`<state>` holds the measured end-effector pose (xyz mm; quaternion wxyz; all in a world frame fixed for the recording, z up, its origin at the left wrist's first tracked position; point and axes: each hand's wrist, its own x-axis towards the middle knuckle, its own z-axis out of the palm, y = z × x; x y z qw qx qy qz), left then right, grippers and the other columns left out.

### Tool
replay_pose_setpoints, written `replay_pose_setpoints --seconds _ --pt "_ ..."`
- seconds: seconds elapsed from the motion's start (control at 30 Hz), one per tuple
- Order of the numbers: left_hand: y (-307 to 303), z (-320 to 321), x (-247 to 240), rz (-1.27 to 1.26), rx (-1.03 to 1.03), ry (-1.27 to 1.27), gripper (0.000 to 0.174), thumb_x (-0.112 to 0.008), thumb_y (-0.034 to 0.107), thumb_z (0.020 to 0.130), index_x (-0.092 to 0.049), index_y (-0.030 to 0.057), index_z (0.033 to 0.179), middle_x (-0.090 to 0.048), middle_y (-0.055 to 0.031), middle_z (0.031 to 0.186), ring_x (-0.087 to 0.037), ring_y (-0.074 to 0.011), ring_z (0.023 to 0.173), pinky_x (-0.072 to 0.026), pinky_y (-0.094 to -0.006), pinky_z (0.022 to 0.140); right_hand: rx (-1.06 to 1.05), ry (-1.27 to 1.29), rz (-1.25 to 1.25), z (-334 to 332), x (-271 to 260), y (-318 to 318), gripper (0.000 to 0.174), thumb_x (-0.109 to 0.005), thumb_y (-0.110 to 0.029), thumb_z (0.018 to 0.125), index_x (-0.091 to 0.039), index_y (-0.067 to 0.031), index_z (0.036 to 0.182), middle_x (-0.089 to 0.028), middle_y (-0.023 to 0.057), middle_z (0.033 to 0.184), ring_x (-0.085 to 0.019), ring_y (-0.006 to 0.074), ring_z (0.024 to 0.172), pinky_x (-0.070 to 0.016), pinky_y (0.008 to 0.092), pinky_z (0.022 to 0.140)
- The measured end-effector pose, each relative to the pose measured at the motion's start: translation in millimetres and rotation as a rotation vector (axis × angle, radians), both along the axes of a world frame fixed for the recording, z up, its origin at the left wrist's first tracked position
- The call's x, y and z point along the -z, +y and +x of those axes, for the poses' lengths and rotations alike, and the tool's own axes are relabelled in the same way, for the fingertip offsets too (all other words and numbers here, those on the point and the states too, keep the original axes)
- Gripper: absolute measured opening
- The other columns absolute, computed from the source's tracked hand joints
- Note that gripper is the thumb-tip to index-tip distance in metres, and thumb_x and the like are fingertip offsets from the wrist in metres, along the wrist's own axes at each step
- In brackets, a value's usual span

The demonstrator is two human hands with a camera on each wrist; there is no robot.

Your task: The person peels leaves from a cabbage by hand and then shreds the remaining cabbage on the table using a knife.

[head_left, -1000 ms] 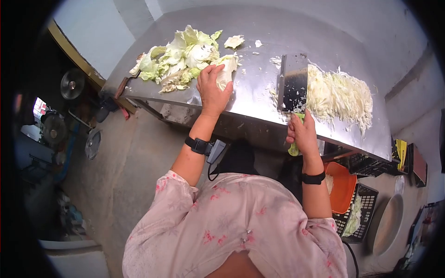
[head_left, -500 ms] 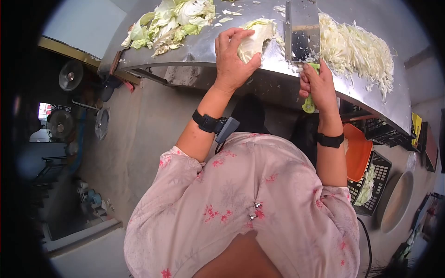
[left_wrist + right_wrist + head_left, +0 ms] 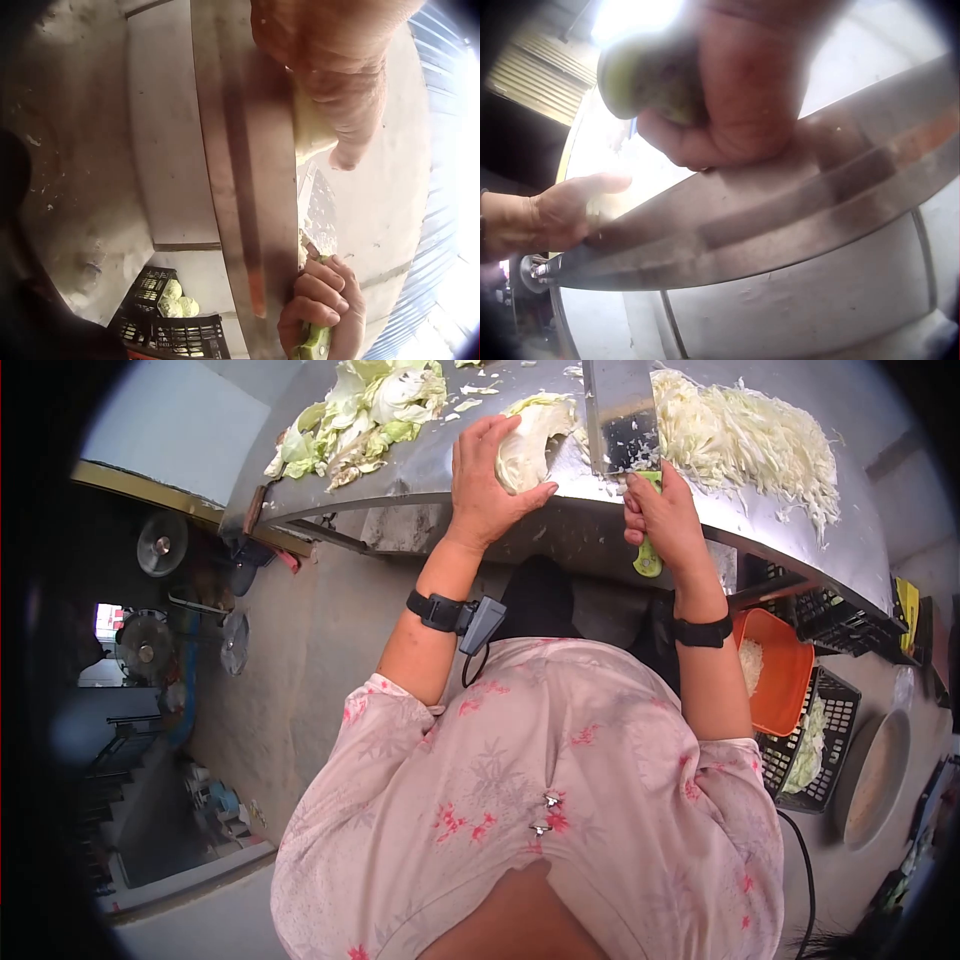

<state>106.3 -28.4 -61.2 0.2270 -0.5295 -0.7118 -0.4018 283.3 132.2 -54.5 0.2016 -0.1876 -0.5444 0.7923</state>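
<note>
My left hand [image 3: 485,495] holds a pale cut piece of cabbage [image 3: 528,448] near the front edge of the steel table [image 3: 420,465], thumb on the near side and fingers over the far side. To its right, my right hand [image 3: 668,518] grips the green handle [image 3: 648,560] of a broad cleaver [image 3: 625,415]. Bits of cabbage cling to the blade, which lies between the cabbage piece and a long heap of shredded cabbage [image 3: 755,445]. In the left wrist view, the right-hand fingers [image 3: 319,296] are wrapped around that handle.
Loose outer cabbage leaves [image 3: 365,420] are piled at the table's left. Below the right end stand an orange basin [image 3: 785,690], a black crate [image 3: 845,710] with leaves inside and a round metal tub [image 3: 880,780]. Whole cabbages [image 3: 178,301] sit in a crate underneath.
The left hand has brought the cabbage piece from beside the leaf pile rightward, close to the cleaver. The right hand keeps its grip on the handle. The head view has tilted down.
</note>
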Motion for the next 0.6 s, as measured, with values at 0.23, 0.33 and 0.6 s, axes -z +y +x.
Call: replay_pose_setpoints --seconds 0.23,0.33,0.6 --pt "3 -3 3 -0.006 -0.039 -0.029 0.078 -0.080 0.018 0.069 -0.048 0.0098 0.139 -0.052 -0.0142 0.133 -0.050 -0.0340 0.126 -0.0426 -0.0426 0.107 0.009 0.000 0.033 0 1 -1 0.013 -0.055 -0.015 0.102 -0.043 -0.0110 0.102 -0.044 0.0003 0.072 -0.039 0.0077 0.052 -0.0363 0.0245 0.044" --pt "4 2 -1 -0.013 -0.072 -0.076 0.078 -0.078 0.016 0.068 -0.047 0.0091 0.139 -0.052 -0.0139 0.132 -0.053 -0.0335 0.123 -0.0449 -0.0411 0.105 0.020 -0.011 0.035 -1 2 -1 0.012 -0.054 -0.014 0.101 -0.043 -0.0111 0.103 -0.044 0.0000 0.071 -0.039 0.0077 0.052 -0.0364 0.0248 0.044" --pt "-5 -19 -16 0.056 0.123 -0.603 0.075 -0.075 0.003 0.076 -0.045 0.0065 0.144 -0.055 -0.0147 0.134 -0.055 -0.0223 0.123 -0.0479 -0.0341 0.103 0.031 0.020 -0.032 0 1 -6 0.013 -0.054 -0.013 0.102 -0.043 -0.0103 0.108 -0.044 0.0000 0.071 -0.038 0.0074 0.052 -0.0350 0.0245 0.044"
